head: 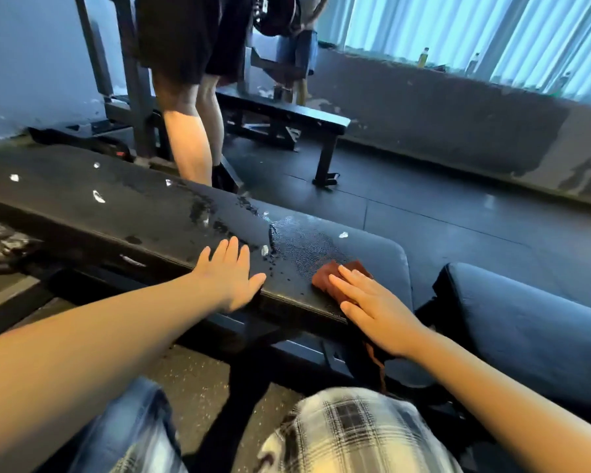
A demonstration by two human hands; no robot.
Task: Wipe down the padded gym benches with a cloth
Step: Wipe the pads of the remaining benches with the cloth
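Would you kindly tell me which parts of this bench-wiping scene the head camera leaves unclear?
- Reddish-brown cloth: mostly covered by the flat right hand; its full size is hidden.
- Long black padded bench: the left end is cut off by the frame edge.
- Bottles on the window ledge: too small and blurred to identify.
- Standing person in black shorts: upper body is cut off by the top edge.

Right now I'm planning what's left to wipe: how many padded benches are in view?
3: the wet bench under both hands, a padded bench to its right, and a flat bench farther back. More may be hidden.
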